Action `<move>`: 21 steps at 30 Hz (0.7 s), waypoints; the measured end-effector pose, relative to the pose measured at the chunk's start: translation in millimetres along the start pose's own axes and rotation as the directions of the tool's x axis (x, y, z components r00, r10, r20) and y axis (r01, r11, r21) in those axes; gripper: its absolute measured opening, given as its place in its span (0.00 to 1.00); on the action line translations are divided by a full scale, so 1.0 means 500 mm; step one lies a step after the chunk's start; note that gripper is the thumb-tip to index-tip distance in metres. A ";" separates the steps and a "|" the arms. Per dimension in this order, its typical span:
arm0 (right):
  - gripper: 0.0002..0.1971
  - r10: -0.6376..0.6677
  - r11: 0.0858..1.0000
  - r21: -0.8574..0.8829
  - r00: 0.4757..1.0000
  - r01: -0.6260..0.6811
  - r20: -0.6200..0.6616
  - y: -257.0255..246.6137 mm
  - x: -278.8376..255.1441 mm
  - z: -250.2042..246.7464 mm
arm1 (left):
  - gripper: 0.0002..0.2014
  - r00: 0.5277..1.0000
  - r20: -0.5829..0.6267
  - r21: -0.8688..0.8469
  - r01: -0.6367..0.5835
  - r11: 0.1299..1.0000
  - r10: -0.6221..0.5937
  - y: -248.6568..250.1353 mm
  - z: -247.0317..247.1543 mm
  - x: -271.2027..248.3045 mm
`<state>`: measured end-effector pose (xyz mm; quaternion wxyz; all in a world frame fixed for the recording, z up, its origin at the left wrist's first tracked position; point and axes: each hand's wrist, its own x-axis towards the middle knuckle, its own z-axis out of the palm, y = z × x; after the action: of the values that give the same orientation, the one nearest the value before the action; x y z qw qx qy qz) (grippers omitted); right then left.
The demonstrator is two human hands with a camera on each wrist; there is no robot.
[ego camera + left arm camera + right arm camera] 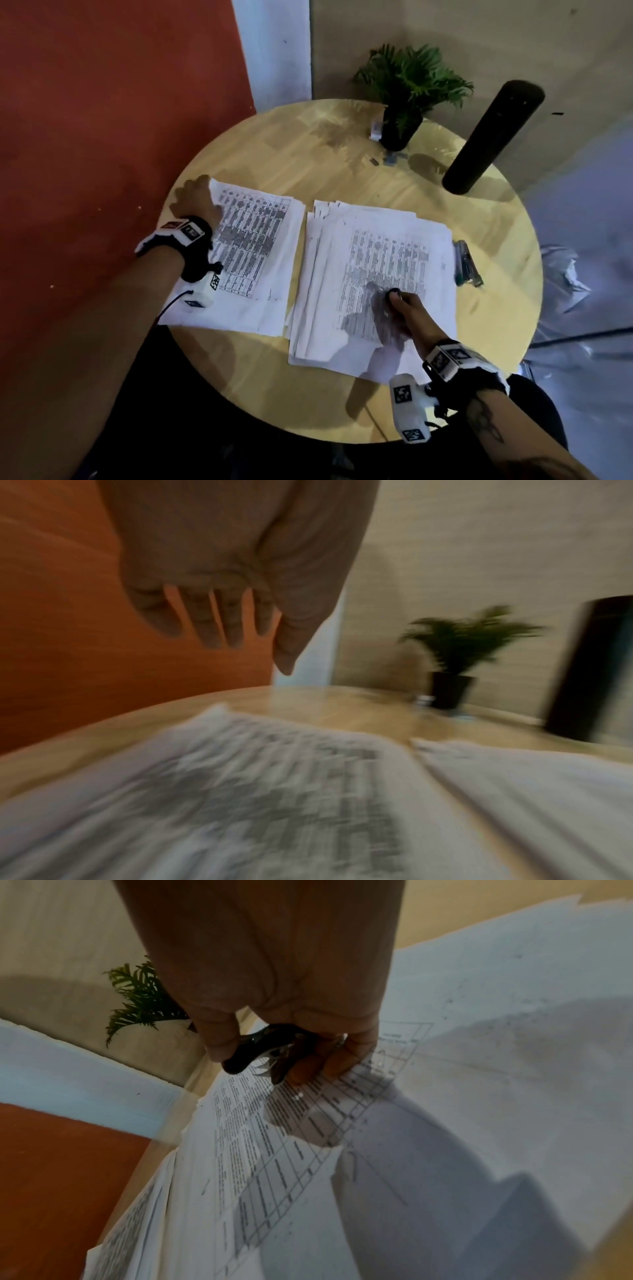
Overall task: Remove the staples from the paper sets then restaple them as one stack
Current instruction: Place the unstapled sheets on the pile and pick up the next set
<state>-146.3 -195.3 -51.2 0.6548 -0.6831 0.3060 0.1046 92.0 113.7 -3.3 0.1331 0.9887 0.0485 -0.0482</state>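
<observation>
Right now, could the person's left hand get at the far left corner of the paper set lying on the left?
Probably yes. The left hand hovers open right at that corner of the left paper set, fingers spread, holding nothing. Nothing lies between them; the right hand is busy with the staple remover.

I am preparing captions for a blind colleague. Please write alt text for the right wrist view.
A right hand grips a black staple remover with metal claws, held over a fanned pile of printed papers on a wooden table. A green plant stands behind.
</observation>
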 end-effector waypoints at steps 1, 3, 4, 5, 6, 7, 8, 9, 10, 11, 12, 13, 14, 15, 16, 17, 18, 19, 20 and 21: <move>0.17 -0.002 1.000 -0.008 1.000 0.002 0.001 0.001 -0.001 -0.003 | 0.26 0.996 -0.002 -0.043 -0.090 0.995 0.090 0.049 0.011 -0.018; 0.18 -0.003 0.999 -0.032 1.000 0.003 -0.006 0.003 0.002 -0.001 | 0.20 0.970 0.085 -0.183 -0.209 0.961 0.227 0.142 0.043 -0.059; 0.18 0.000 0.999 -0.035 1.000 -0.001 -0.013 0.005 0.002 -0.003 | 0.18 0.957 0.156 -0.258 -0.201 0.945 0.246 0.182 0.067 -0.082; 0.18 0.009 0.999 -0.031 1.000 -0.009 -0.017 0.005 0.005 -0.003 | 0.16 0.947 0.217 -0.290 -0.170 0.942 0.238 0.212 0.089 -0.103; 0.17 0.016 0.999 -0.027 1.000 -0.017 -0.019 0.008 0.005 -0.004 | 0.15 0.940 0.268 -0.302 -0.125 0.945 0.210 0.235 0.115 -0.123; 0.17 0.021 0.999 -0.028 1.000 -0.022 -0.020 0.010 0.007 -0.004 | 0.15 0.936 0.305 -0.305 -0.078 0.949 0.175 0.250 0.138 -0.141; 0.17 0.024 0.999 -0.027 0.999 -0.025 -0.022 0.012 0.009 -0.005 | 0.15 0.931 0.333 -0.322 -0.035 0.946 0.148 0.262 0.159 -0.155; 0.17 0.028 0.999 -0.025 0.999 -0.029 -0.021 0.014 0.009 -0.007 | 0.16 0.924 0.361 -0.321 -0.006 0.947 0.128 0.272 0.174 -0.171; 0.16 0.029 0.999 -0.024 0.999 -0.030 -0.021 0.014 0.011 -0.008 | 0.18 0.918 0.381 -0.316 0.014 0.949 0.113 0.280 0.187 -0.180; 0.16 0.031 0.999 -0.022 0.999 -0.031 -0.020 0.015 0.010 -0.008 | 0.20 0.915 0.394 -0.294 0.032 0.955 0.090 0.286 0.194 -0.188; 0.15 0.031 0.999 -0.015 0.999 -0.031 -0.024 0.015 0.011 -0.007 | 0.22 0.911 0.408 -0.271 0.060 0.961 0.059 0.292 0.196 -0.192; 0.14 0.033 0.999 -0.005 0.999 -0.034 -0.030 0.016 0.011 -0.007 | 0.23 0.905 0.425 -0.247 0.083 0.966 0.031 0.297 0.195 -0.195; 0.13 0.039 0.999 0.007 0.999 -0.038 -0.034 0.018 0.012 -0.007 | 0.25 0.891 0.454 -0.224 0.108 0.969 0.006 0.303 0.193 -0.196; 0.12 0.046 0.999 0.017 0.998 -0.045 -0.033 0.019 0.013 -0.008 | 0.26 0.875 0.483 -0.203 0.125 0.971 -0.011 0.307 0.191 -0.198; 0.11 0.052 0.998 0.026 0.998 -0.051 -0.029 0.022 0.016 -0.010 | 0.27 0.861 0.508 -0.174 0.133 0.976 -0.027 0.312 0.190 -0.197; 0.10 0.059 0.998 0.030 0.998 -0.058 -0.024 0.025 0.018 -0.010 | 0.29 0.855 0.518 -0.133 0.124 0.983 -0.038 0.314 0.190 -0.197; 0.09 0.066 0.997 0.031 0.998 -0.065 -0.022 0.029 0.021 -0.010 | 0.32 0.856 0.513 -0.084 0.118 0.990 -0.058 0.316 0.192 -0.195; 0.07 0.070 0.997 0.028 0.997 -0.069 -0.026 0.033 0.025 -0.012 | 0.37 0.866 0.494 -0.053 0.118 0.992 -0.077 0.321 0.195 -0.193; 0.08 0.072 0.997 0.022 0.997 -0.071 -0.030 0.037 0.028 -0.011 | 0.42 0.875 0.475 -0.041 0.127 0.991 -0.092 0.324 0.198 -0.188; 0.10 0.074 0.997 0.018 0.997 -0.073 -0.035 0.039 0.030 -0.011 | 0.46 0.879 0.469 -0.045 0.121 0.992 -0.086 0.332 0.194 -0.188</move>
<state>-146.9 -204.0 -75.0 0.6504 -0.6678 0.3436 0.1138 9.0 -79.3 -43.5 0.1743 0.9387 0.0696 -0.2892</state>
